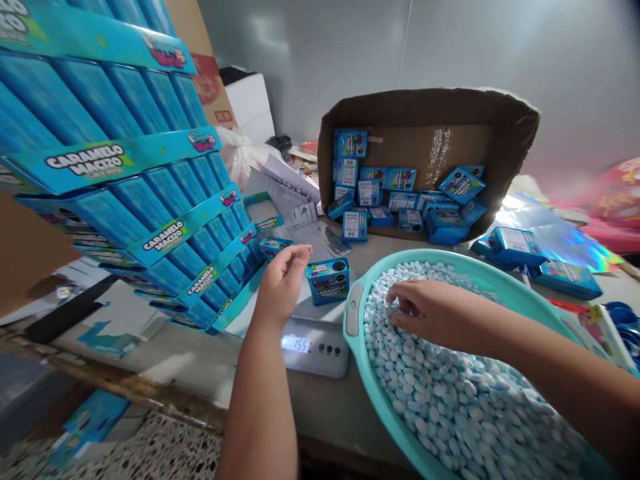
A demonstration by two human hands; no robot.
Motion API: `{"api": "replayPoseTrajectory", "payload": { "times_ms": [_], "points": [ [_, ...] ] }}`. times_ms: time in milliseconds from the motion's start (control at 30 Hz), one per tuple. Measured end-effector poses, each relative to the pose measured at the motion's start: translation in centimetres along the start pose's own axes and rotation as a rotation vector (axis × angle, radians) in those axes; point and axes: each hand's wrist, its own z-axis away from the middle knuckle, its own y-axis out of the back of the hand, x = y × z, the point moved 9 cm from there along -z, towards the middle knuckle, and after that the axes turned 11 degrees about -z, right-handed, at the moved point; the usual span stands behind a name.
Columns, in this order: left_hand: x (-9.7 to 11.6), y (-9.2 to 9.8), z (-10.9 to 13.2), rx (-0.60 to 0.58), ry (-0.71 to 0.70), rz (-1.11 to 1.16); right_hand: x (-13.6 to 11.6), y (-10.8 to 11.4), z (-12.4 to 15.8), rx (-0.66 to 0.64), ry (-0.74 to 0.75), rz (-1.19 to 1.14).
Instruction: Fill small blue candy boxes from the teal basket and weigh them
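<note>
My left hand (281,283) hovers beside the kitchen scale (327,370), its thumb and fingers closed together with nothing visible in them. On the scale's plate stands a blue candy box (329,281) marked "Caramelo Macizo", just right of that hand; the lit display reads 155. Another small blue box (276,247) lies partly hidden behind my left hand. My right hand (420,310) reaches into a turquoise oval tub (367,373), fingers curled into the pale blue and white candies (440,400). Its fingertips are partly sunk among them.
Tall stacked display trays (150,220) of blue boxes lean at the left. Behind the tub, a cardboard carton (430,150) lies open towards me with several blue boxes inside. More boxes (517,247) lie at the right, near blue-handled scissors (623,320). The table's front edge (125,393) runs below.
</note>
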Motion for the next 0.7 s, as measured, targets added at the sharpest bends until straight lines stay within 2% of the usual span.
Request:
{"api": "replayPoseTrajectory", "payload": {
  "times_ms": [67,133,200,267,333,433,567,633,700],
  "points": [
    [1.2,-0.6,0.3,-0.055,-0.112,-0.12,0.0,0.0,0.0,0.002,-0.017,-0.003],
    [2.9,-2.0,1.1,-0.096,-0.267,-0.306,0.1,0.0,0.1,0.011,-0.03,-0.009],
    [4.1,-3.7,1.8,-0.085,-0.351,-0.499,0.0,0.0,0.1,0.023,-0.023,-0.016],
    [4.4,-4.8,2.3,-0.006,-0.319,-0.613,-0.2,0.2,0.2,0.035,-0.006,-0.021],
    [4.3,-4.8,2.4,0.09,-0.253,-0.628,-0.4,0.3,0.3,0.033,-0.001,-0.027],
    [4.3,-2.7,1.5,0.208,-0.253,-0.575,-0.4,0.3,0.5,0.022,-0.016,-0.047],
    [4.5,3.7,-0.9,0.435,-0.421,-0.647,-0.5,0.3,0.6,0.025,0.002,-0.049],
    [3.4,5.7,-2.5,0.454,-0.471,-0.726,-0.7,0.4,0.6,0.028,0.039,-0.05],
    [1.1,6.7,-3.9,0.444,-0.456,-0.697,-0.8,0.4,0.7,0.021,0.06,-0.066]
  ]
}}
